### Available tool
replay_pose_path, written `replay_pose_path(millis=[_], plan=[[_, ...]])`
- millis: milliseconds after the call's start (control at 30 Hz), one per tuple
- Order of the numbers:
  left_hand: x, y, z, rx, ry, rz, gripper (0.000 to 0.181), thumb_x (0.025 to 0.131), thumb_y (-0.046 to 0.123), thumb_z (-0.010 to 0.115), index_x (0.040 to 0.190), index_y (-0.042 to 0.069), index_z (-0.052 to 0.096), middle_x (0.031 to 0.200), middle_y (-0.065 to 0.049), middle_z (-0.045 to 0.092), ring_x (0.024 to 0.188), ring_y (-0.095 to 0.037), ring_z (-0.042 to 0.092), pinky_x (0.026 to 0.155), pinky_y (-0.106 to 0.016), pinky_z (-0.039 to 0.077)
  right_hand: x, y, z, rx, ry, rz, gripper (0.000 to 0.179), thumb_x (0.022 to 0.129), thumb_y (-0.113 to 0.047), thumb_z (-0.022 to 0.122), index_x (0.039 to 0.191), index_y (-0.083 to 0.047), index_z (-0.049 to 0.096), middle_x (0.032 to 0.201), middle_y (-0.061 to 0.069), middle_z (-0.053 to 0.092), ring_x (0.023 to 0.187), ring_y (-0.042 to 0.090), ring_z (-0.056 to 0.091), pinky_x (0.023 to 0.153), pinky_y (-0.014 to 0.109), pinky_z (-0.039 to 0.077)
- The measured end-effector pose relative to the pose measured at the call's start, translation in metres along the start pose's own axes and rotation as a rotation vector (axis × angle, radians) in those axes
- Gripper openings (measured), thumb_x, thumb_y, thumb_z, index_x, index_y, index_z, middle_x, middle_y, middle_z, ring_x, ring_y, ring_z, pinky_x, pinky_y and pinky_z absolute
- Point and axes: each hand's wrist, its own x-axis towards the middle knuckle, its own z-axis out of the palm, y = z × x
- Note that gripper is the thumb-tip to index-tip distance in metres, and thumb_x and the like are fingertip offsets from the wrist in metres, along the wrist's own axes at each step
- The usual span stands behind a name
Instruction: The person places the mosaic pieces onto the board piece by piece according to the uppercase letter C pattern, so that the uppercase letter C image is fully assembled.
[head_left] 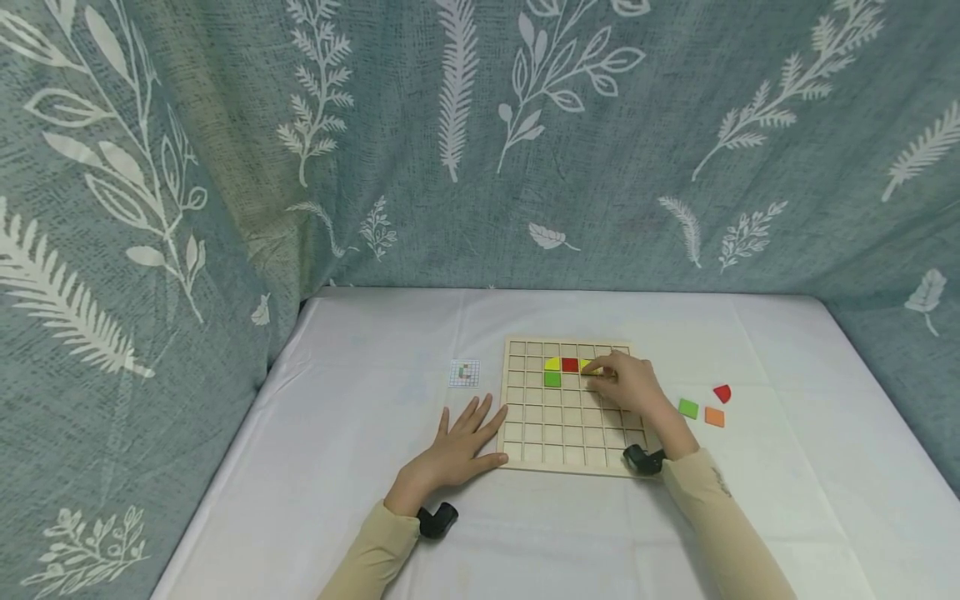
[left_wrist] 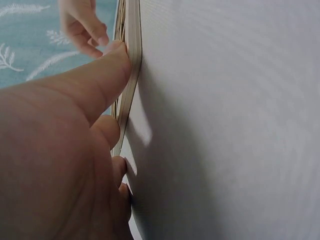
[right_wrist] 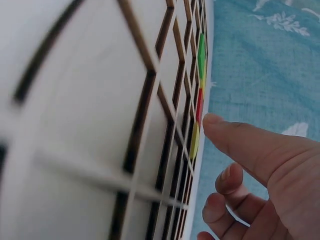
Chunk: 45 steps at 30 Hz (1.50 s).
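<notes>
A wooden grid board (head_left: 532, 433) lies on the table. Its upper cells hold a yellow quarter-round tile (head_left: 553, 364), a red square tile (head_left: 570, 365) and, below the yellow one, a green square tile (head_left: 552, 380). Right of the red tile sits a second yellow tile (right_wrist: 195, 142), partly covered by my right hand (head_left: 626, 385) in the head view. That hand hovers over it with the index fingertip at the tile; in the right wrist view the thumb is apart from it. My left hand (head_left: 453, 454) is spread flat, its thumb and index fingertips at the board's left edge.
Right of the board lie a loose green tile (head_left: 688, 408), an orange square tile (head_left: 715, 417) and a red quarter-round tile (head_left: 722, 393). A small card (head_left: 465, 373) printed with a coloured grid pattern lies to the left. A patterned curtain (head_left: 480, 208) hangs behind the white-covered table.
</notes>
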Motion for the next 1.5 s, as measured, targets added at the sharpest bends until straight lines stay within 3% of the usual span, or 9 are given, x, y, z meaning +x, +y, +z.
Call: replay_pose_path(millis=[333, 533, 767, 1033, 1500], plan=[[0.003, -0.003, 0.002, 0.008, -0.005, -0.003, 0.067, 0.094, 0.043, 0.047, 0.149, 0.016, 0.020, 0.156, -0.013, 0.008, 0.143, -0.033, 0.002, 0.107, -0.065, -0.004, -0.016, 0.014, -0.009, -0.022, 0.018, -0.010, 0.018, 0.084, -0.018, 0.068, 0.101, -0.013, 0.071, 0.073, -0.003, 0.054, 0.065, 0.011, 0.046, 0.069, 0.037, 0.032], [0.002, -0.003, 0.001, 0.007, -0.014, -0.012, 0.067, 0.094, 0.043, 0.048, 0.149, 0.016, 0.020, 0.156, -0.013, 0.008, 0.143, -0.033, 0.001, 0.107, -0.064, -0.006, -0.024, 0.021, -0.014, -0.040, 0.033, -0.043, 0.018, 0.083, -0.016, 0.069, 0.100, -0.011, 0.071, 0.069, -0.003, 0.050, 0.061, 0.010, 0.042, 0.062, 0.031, 0.028], [0.001, -0.003, 0.002, -0.005, -0.016, -0.009, 0.068, 0.094, 0.044, 0.048, 0.149, 0.014, 0.021, 0.156, -0.014, 0.008, 0.143, -0.033, 0.002, 0.107, -0.064, -0.006, -0.035, 0.028, -0.020, -0.050, 0.022, 0.013, 0.020, 0.082, -0.017, 0.070, 0.101, -0.011, 0.071, 0.069, -0.003, 0.049, 0.061, 0.012, 0.041, 0.065, 0.031, 0.027], [0.002, -0.003, 0.001, -0.004, -0.022, -0.031, 0.068, 0.094, 0.044, 0.048, 0.149, 0.016, 0.020, 0.156, -0.012, 0.007, 0.143, -0.031, 0.000, 0.108, -0.062, -0.007, -0.049, 0.037, -0.027, -0.073, 0.049, 0.001, 0.019, 0.082, -0.017, 0.070, 0.101, -0.012, 0.071, 0.070, -0.002, 0.049, 0.057, 0.011, 0.039, 0.061, 0.030, 0.028], [0.002, -0.001, 0.001, -0.031, -0.014, -0.030, 0.067, 0.094, 0.043, 0.048, 0.149, 0.016, 0.022, 0.156, -0.012, 0.008, 0.143, -0.032, 0.001, 0.108, -0.062, -0.008, -0.067, 0.058, -0.042, -0.116, 0.068, 0.053, 0.021, 0.080, -0.011, 0.071, 0.101, -0.008, 0.070, 0.068, -0.001, 0.047, 0.059, 0.013, 0.038, 0.061, 0.031, 0.025]])
